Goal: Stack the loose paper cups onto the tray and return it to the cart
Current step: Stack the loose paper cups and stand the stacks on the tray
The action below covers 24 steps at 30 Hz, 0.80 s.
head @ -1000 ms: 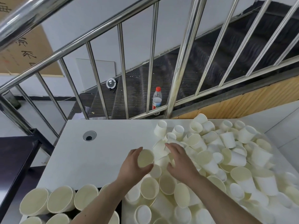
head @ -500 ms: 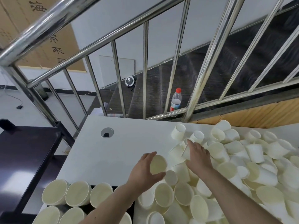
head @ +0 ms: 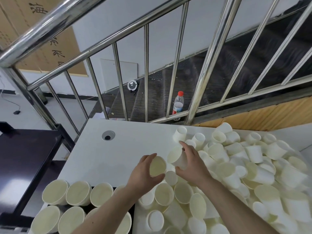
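Left hand [head: 145, 173] curled round a paper cup [head: 157, 166], mouth turned toward the camera, held just above the near part of the desk [head: 118, 149]. Right hand [head: 190, 164] just beside it, fingers wrapped on a second cup [head: 177, 157] tilted on its side, mouth facing left. Both cups close together, almost touching. Right of the hands, a big heap of loose cups [head: 244, 166] covering the right half of the desk, lying every way. Near left, rows of stacked cups [head: 77, 193] resting on a dark tray [head: 108, 206], mouths toward the camera. Far left on the desk, a round cable hole [head: 108, 135]. Beyond the desk, a steel railing [head: 118, 92], stairs, and 1 red-capped bottle [head: 178, 103].
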Available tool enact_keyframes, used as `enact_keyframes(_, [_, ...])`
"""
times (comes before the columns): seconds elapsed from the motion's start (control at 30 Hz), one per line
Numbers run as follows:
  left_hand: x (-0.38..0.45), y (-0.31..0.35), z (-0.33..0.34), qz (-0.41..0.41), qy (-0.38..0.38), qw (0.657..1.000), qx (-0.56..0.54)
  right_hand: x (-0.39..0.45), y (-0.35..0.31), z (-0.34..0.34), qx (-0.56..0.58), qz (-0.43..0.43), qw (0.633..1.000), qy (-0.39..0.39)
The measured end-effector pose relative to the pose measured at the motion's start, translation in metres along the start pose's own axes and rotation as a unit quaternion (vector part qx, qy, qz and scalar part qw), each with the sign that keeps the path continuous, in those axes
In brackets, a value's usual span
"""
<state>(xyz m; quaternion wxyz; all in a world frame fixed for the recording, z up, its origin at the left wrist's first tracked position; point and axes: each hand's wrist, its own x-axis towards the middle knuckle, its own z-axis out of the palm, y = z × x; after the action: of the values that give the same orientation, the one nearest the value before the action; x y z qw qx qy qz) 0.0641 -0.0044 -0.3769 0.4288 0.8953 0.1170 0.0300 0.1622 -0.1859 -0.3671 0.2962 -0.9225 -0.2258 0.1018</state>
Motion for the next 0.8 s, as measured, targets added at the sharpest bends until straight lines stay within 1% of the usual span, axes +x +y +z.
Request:
enact_keyframes(0.07, [-0.009, 0.004, 0.000, 0.003, 0.007, 1.000, -0.004, -0.014, -0.004, 0.000, 0.027, -0.025, 0.999, -0.026])
enact_keyframes(0.2, [-0.032, 0.008, -0.001, 0.001, 0.024, 1.000, -0.001, -0.035, -0.008, -0.001, 0.059, -0.042, 0.995, -0.061])
enact_keyframes(0.37, [-0.067, 0.011, -0.004, -0.007, 0.036, 0.999, 0.036, -0.059, -0.012, 0.008, 0.058, -0.070, 0.992, -0.087])
enact_keyframes(0.47, [-0.081, 0.008, -0.011, 0.005, 0.040, 0.998, 0.055, -0.067, -0.023, 0.015, 0.040, -0.081, 0.991, -0.101])
enact_keyframes(0.67, [-0.085, -0.014, -0.044, 0.039, 0.037, 0.993, 0.101, -0.069, -0.056, 0.041, 0.025, -0.081, 0.991, -0.106])
enact_keyframes(0.8, [-0.082, -0.037, -0.079, 0.041, 0.024, 0.993, 0.112, -0.061, -0.087, 0.062, 0.037, -0.074, 0.991, -0.109])
